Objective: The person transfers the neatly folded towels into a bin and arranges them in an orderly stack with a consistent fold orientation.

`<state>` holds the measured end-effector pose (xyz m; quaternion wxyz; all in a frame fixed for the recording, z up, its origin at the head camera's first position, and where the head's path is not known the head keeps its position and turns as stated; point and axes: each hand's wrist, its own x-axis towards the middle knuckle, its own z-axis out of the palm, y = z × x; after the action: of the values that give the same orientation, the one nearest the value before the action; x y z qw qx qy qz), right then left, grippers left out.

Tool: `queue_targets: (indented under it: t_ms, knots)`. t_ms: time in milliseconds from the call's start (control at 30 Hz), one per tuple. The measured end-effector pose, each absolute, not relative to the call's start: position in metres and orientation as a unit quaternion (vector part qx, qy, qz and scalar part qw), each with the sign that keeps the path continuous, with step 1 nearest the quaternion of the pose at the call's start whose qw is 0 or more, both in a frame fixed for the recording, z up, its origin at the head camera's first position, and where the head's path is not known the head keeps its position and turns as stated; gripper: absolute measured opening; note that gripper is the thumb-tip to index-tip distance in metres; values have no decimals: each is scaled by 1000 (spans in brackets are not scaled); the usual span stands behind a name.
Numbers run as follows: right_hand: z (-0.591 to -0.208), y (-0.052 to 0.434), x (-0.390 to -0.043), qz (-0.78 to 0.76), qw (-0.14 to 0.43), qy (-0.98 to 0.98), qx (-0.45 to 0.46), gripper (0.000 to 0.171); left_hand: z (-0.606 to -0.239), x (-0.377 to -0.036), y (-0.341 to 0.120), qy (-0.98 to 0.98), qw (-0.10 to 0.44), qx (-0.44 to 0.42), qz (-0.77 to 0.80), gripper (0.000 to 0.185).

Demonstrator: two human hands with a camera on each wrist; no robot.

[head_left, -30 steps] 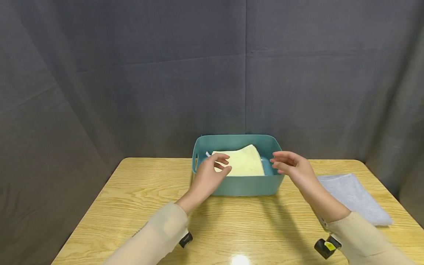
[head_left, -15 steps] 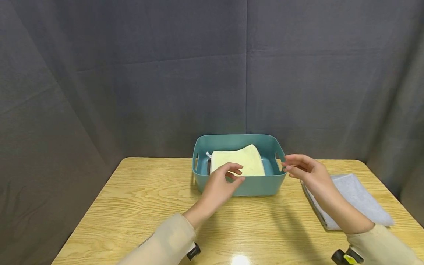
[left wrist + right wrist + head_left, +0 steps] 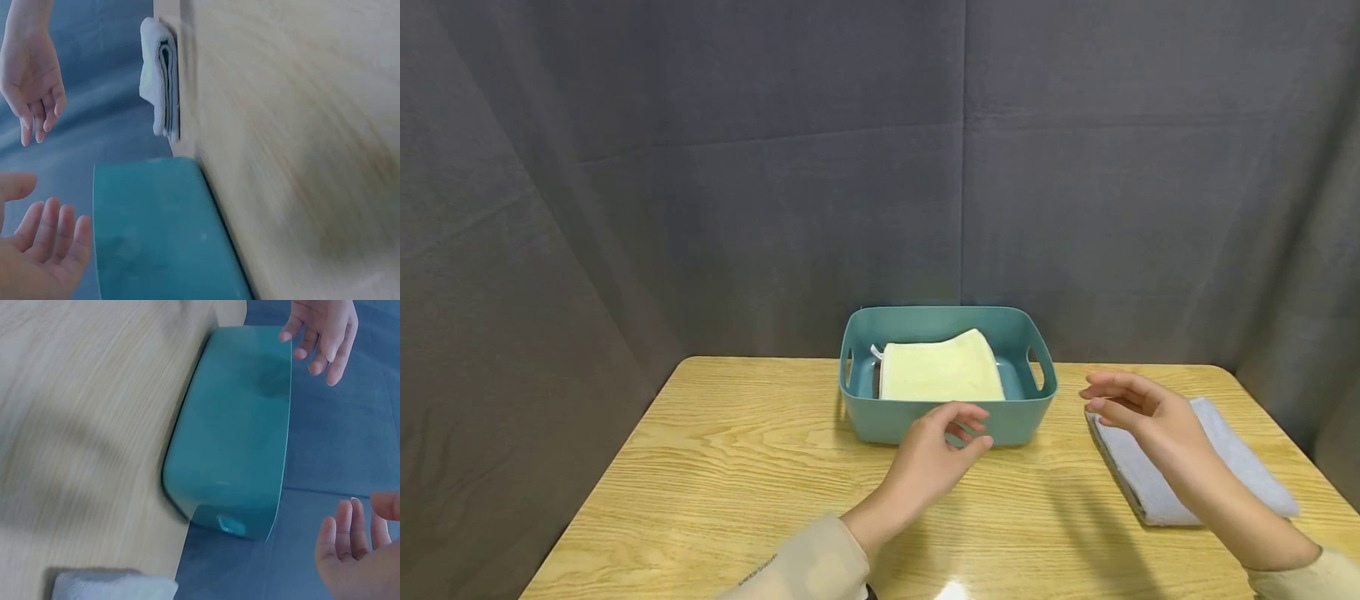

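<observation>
Both hands have pulled back from the bin (image 3: 947, 417) toward the desk's near edge. Left hand (image 3: 936, 454) now hovers in front of the bin's near wall, fingers loosely curled, thumb close to the fingertips, holding nothing. Right hand (image 3: 1146, 412) is off the bin's right side, above the left end of the grey towel (image 3: 1202, 467), fingers relaxed and slightly spread, empty. Bin sits at the desk's (image 3: 715, 467) far edge, centre, with the folded yellow towel (image 3: 940, 375) lying flat inside. Grey towel lies folded by the right edge
</observation>
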<state>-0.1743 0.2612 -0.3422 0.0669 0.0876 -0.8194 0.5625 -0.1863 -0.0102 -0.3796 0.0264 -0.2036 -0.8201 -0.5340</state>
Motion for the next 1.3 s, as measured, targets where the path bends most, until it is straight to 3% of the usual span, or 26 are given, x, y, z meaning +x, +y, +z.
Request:
queue_targets:
  t_ms: [633,1033,1300]
  knots:
    - [-366,311,-165,590,70,-800,77,25,-390,-178,24,-794,-32,-209,-570,20]
    - [-380,336,-159,592,64,-804,14,21,-398,-175,42,-796,-31,-204,-570,18]
    - [-391,349,-156,623,79,-777,27,26,-406,-178,52,-790,-30,-195,-580,18]
